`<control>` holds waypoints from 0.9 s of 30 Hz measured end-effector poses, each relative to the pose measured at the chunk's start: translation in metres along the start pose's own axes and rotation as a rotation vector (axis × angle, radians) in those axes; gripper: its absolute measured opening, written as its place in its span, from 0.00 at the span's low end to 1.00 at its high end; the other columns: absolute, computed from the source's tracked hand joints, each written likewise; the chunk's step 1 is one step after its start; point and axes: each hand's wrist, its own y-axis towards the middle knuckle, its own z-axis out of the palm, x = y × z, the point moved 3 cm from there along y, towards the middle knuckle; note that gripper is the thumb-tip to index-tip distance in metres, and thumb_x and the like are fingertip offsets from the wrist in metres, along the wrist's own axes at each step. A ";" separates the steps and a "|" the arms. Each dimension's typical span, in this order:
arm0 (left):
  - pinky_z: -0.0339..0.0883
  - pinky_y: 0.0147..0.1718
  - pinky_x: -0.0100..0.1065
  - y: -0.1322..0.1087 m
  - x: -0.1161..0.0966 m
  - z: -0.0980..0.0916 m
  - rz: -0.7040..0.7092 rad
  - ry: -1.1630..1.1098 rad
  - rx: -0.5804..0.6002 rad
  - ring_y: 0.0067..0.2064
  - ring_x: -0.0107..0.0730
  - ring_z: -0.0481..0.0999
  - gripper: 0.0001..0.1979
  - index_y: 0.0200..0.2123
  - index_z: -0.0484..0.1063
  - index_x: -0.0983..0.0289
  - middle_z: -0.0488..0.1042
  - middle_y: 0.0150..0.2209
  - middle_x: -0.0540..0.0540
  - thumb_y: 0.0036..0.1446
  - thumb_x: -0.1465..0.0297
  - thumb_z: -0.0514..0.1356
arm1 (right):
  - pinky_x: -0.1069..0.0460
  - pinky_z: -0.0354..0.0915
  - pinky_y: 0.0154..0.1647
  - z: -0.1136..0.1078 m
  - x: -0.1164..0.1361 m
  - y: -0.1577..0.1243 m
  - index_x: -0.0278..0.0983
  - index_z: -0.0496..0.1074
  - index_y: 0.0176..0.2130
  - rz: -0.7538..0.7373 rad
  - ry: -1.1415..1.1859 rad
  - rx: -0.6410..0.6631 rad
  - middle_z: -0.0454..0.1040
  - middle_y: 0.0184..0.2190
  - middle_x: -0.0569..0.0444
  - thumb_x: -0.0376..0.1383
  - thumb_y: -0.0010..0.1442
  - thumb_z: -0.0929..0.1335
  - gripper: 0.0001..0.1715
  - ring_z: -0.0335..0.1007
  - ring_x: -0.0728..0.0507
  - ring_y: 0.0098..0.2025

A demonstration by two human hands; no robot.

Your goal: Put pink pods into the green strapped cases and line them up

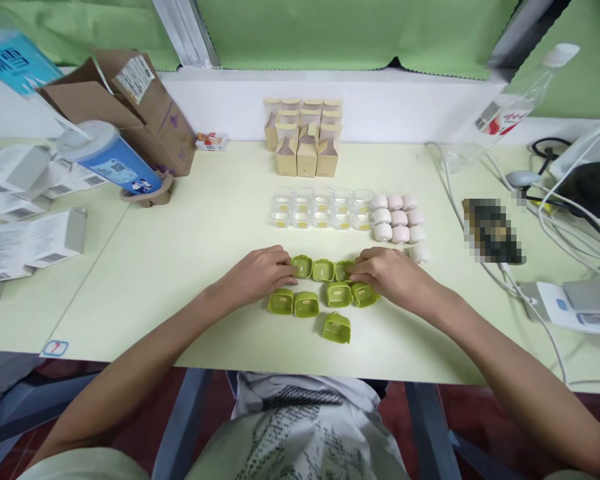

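Several small green plastic cases (323, 270) lie in two rough rows on the pale table (190, 267), with one more green case (337, 327) nearer the front edge. My left hand (257, 275) rests palm down at the left end of the back row, fingers curled against a green case. At the right end of that row my right hand (391, 275) lies, its fingertips pinched on another green case. Behind them sit clear plastic cases (323, 208) in two rows and pink rounded cases (399, 218) beside them.
Small tan cartons (305, 137) stand at the back. A brown cardboard box (130, 107), a blue-labelled cylinder (111, 160) and white boxes (25, 200) crowd the left. A clear bottle (510, 107), cables (545, 220) and a blurred-out device (493, 231) lie at the right.
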 end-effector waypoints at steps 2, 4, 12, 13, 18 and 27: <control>0.70 0.38 0.34 0.000 0.000 0.003 -0.016 -0.023 -0.013 0.41 0.35 0.79 0.11 0.43 0.84 0.63 0.81 0.38 0.56 0.74 0.65 0.63 | 0.50 0.60 0.32 0.000 0.000 0.001 0.37 0.87 0.38 0.045 0.067 0.047 0.81 0.37 0.47 0.34 0.73 0.70 0.14 0.74 0.44 0.32; 0.70 0.37 0.34 0.000 0.000 0.006 -0.036 -0.014 -0.025 0.40 0.35 0.78 0.11 0.41 0.84 0.63 0.80 0.37 0.56 0.74 0.66 0.63 | 0.49 0.63 0.35 -0.001 0.000 0.002 0.36 0.87 0.39 0.095 0.125 0.071 0.81 0.39 0.45 0.37 0.74 0.70 0.16 0.75 0.44 0.33; 0.68 0.36 0.34 0.007 0.001 0.011 -0.068 0.046 -0.025 0.38 0.36 0.77 0.14 0.37 0.84 0.64 0.79 0.34 0.55 0.74 0.64 0.62 | 0.48 0.66 0.39 -0.011 0.002 0.010 0.33 0.86 0.39 0.188 0.146 0.117 0.79 0.40 0.43 0.45 0.72 0.74 0.18 0.76 0.41 0.38; 0.68 0.37 0.34 0.008 0.001 0.011 -0.072 0.051 -0.024 0.39 0.36 0.77 0.13 0.37 0.84 0.64 0.79 0.34 0.55 0.74 0.65 0.63 | 0.48 0.67 0.40 -0.012 0.002 0.012 0.32 0.85 0.39 0.200 0.127 0.124 0.79 0.40 0.43 0.44 0.72 0.74 0.18 0.76 0.41 0.38; 0.70 0.38 0.36 0.010 0.001 0.010 -0.092 0.063 -0.023 0.40 0.37 0.77 0.13 0.38 0.84 0.65 0.80 0.35 0.56 0.73 0.65 0.64 | 0.47 0.66 0.39 -0.008 0.010 0.016 0.31 0.84 0.44 0.260 -0.004 0.142 0.80 0.43 0.42 0.48 0.71 0.74 0.21 0.78 0.39 0.39; 0.69 0.38 0.36 0.015 0.013 0.016 -0.127 0.084 -0.024 0.40 0.38 0.76 0.16 0.36 0.83 0.64 0.79 0.34 0.56 0.75 0.64 0.62 | 0.46 0.61 0.33 0.000 0.020 0.027 0.32 0.83 0.46 0.330 -0.221 0.084 0.81 0.45 0.39 0.57 0.71 0.72 0.30 0.80 0.34 0.42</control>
